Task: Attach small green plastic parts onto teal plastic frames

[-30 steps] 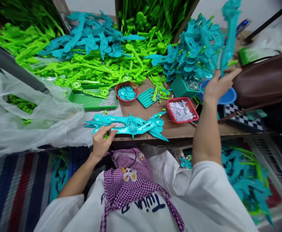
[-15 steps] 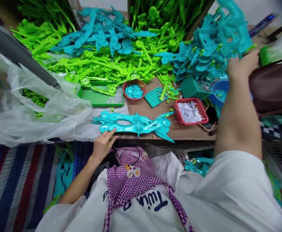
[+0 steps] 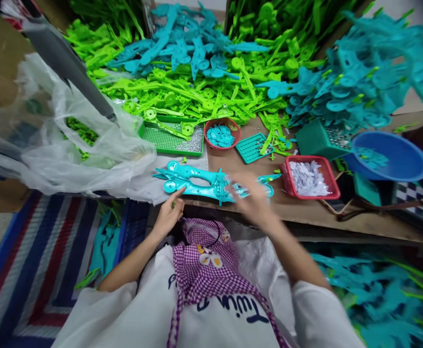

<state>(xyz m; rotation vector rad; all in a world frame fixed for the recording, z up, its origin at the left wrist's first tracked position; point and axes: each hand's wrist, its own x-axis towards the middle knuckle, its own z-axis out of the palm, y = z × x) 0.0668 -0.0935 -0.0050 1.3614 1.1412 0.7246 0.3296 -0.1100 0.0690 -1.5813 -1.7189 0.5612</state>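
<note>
A long, glossy turquoise plastic part (image 3: pixel 202 189) with pointed ends and an oval opening lies lengthwise near the table's front edge. My left hand (image 3: pixel 168 215) is at its lower left side, index finger reaching onto the plastic. Its other fingers curl in around a small green piece (image 3: pixel 175 203), mostly hidden. Over the right half of the turquoise part is my right hand (image 3: pixel 251 198), smeared by motion. Its fingers are too blurred to show whether they hold anything, and they cover some of the part.
Behind lie heaped green plastic parts (image 3: pixel 182 96) and a turquoise pile (image 3: pixel 363 72). A green tray (image 3: pixel 160 137), a round red basket (image 3: pixel 222 135), a red basket of white pieces (image 3: pixel 309 179) and a blue basin (image 3: pixel 403 154) line the table. Left is a plastic bag (image 3: pixel 120 164).
My right hand has come from the turquoise pile at far right to the part in front of me. My left hand's fingers have curled in, and the view has shifted rightward.
</note>
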